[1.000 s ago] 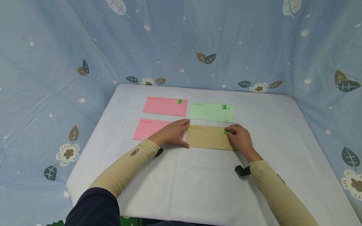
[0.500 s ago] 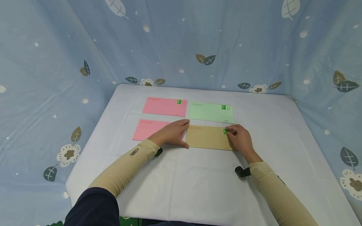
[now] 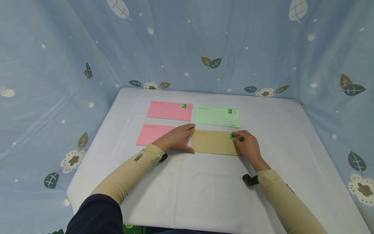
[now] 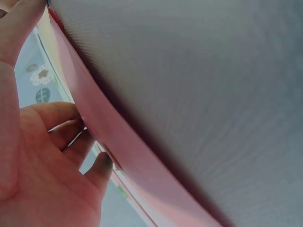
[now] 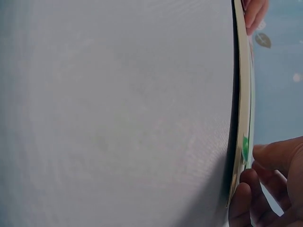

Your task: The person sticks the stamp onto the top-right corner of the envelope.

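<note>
My left hand [image 3: 177,138] rests with its fingers extended over the right end of the lower pink envelope [image 3: 153,134] and at the left edge of a brown envelope [image 3: 213,143]. In the left wrist view, that pink envelope [image 4: 118,137] rises slightly off the cloth. My right hand [image 3: 247,146] has its thumb and bent fingers at the right edge of a small green stamp [image 3: 231,136] in the brown envelope's upper right corner. In the right wrist view, the stamp [image 5: 245,149] stands slightly raised beside the fingertips, and the lower fingers curl near the envelope's end.
Behind lie another pink envelope [image 3: 169,111] with one green stamp and a light green envelope [image 3: 216,117] with a green stamp and a white one beside it. All lie on a white-covered table [image 3: 204,188]. A blue patterned curtain [image 3: 175,42] encloses the back and sides.
My right fingertips have shifted very slightly, showing a little more of the stamp's edge. My left hand stays in place. The head view has drifted slightly.
</note>
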A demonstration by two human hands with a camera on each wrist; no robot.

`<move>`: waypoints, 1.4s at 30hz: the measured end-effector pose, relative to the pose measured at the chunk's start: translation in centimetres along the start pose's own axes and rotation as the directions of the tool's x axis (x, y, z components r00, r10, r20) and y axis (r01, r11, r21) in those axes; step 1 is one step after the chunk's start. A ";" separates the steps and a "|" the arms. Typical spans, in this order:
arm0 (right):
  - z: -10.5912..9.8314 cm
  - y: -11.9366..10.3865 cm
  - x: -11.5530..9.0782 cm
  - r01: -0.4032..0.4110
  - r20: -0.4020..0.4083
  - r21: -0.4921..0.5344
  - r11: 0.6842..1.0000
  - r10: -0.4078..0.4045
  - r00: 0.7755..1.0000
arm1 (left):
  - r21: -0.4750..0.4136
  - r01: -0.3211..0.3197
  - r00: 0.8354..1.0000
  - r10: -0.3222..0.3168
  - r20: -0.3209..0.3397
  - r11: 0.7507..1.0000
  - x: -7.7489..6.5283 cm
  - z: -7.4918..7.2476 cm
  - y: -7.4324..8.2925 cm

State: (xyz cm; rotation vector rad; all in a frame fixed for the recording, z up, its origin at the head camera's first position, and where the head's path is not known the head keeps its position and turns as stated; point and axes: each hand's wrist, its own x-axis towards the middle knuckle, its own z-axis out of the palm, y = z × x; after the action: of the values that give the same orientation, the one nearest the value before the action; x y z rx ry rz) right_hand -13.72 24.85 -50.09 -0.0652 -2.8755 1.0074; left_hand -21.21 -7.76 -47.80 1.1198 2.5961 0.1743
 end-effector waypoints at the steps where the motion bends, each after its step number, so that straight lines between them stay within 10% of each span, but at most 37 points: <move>1: 0.0 0.0 -0.1 0.001 0.000 0.001 1.000 -0.001 1.000 | 0.000 0.001 1.000 -0.001 0.001 1.000 0.0 0.0 0.0; 42: 0.6 -0.2 0.1 0.048 0.047 -0.052 0.998 -0.045 0.998 | -0.022 0.001 1.000 -0.001 -0.014 1.000 -0.1 0.1 -0.1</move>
State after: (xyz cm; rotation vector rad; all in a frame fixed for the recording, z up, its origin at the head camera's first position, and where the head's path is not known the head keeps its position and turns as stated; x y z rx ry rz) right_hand -13.84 24.37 -50.41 0.0212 -2.9300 0.9370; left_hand -21.17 -7.93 -47.88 1.1138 2.6002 0.2111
